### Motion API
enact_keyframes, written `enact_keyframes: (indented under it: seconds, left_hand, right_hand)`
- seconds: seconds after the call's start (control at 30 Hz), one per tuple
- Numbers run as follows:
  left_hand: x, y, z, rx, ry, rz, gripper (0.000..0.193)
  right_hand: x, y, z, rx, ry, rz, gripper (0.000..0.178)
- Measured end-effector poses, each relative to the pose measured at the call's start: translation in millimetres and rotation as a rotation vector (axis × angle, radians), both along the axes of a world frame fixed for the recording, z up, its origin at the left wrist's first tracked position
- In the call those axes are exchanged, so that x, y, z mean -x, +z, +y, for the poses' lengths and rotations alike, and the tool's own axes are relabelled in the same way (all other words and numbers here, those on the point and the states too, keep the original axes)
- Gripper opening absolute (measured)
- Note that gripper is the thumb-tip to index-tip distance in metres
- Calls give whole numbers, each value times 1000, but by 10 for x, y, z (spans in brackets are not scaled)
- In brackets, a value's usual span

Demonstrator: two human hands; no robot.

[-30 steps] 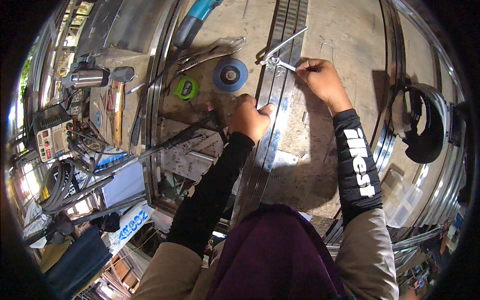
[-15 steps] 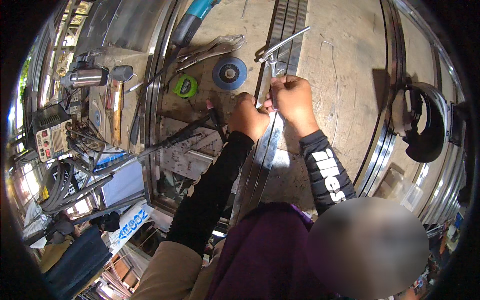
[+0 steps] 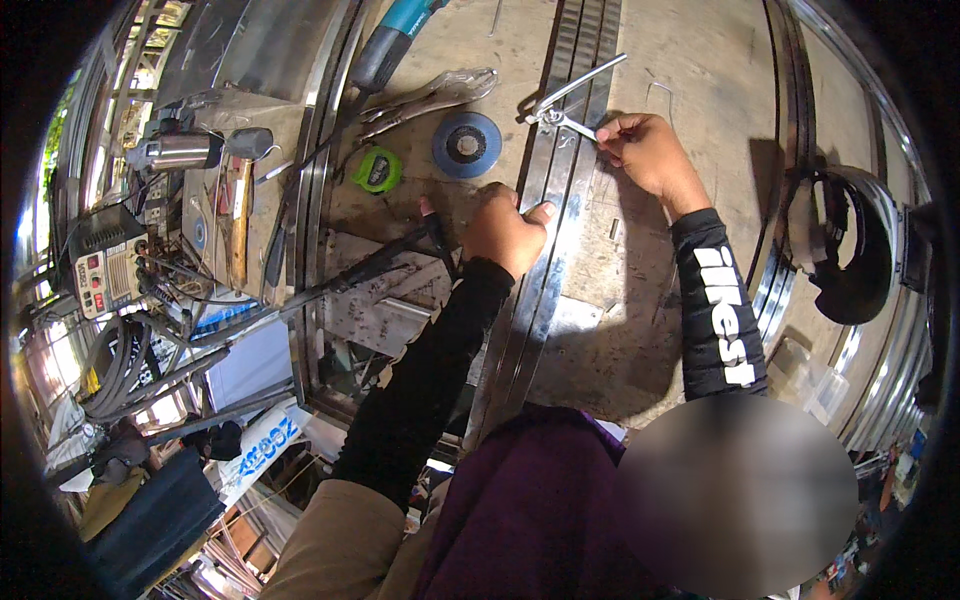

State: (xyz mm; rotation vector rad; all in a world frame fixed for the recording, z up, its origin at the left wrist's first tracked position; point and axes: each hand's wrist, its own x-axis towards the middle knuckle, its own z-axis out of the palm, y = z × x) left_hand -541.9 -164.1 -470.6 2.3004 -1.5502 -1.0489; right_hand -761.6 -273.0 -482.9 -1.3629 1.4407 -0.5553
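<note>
My right hand (image 3: 648,158) pinches the end of a small silver wrench (image 3: 580,127). The wrench's other end sits at a fitting beneath a bent metal rod (image 3: 588,82), on a set of long steel bars (image 3: 535,300) running away from me. Closer to me, my left hand (image 3: 498,235) is closed at the left edge of those bars, its thumb lying over the top; the undersides of its fingers are hidden. Left of the bars are a blue flap disc (image 3: 467,145) and a green tape measure (image 3: 377,170).
A teal and black power tool (image 3: 393,42) lies at the far left of the bench. A hammer (image 3: 240,205) and a welding machine (image 3: 108,270) with coiled cables stand further left. A dark welding mask (image 3: 850,245) is at the right, beyond more steel bars (image 3: 795,150).
My right hand has swung the wrench's handle out to the right, away from the bars and my left hand. The left hand stays at the bars, its thumb now over them.
</note>
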Motion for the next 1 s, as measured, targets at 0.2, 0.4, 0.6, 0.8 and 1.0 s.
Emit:
enact_keyframes:
  seconds: [0.2,0.4,0.6,0.8,1.0]
  left_hand:
    - [-39,-77,35,63,-13,-8,50]
    - [-8,-112,26,54,-29,-15,50]
    - [-139,-333,39,182,-134,-88,46]
    - [-179,-399,4,240,-121,66,48]
    - [-195,-342,13,168,-92,-26,52]
  right_hand:
    - [-100,175,-30,-8,16,130,17]
    - [-665,127,574,174,-303,188,24]
    - [-1039,145,718,251,-421,195,24]
    - [-804,138,772,-132,-511,-420,18]
    - [-323,52,784,44,-331,-133,22]
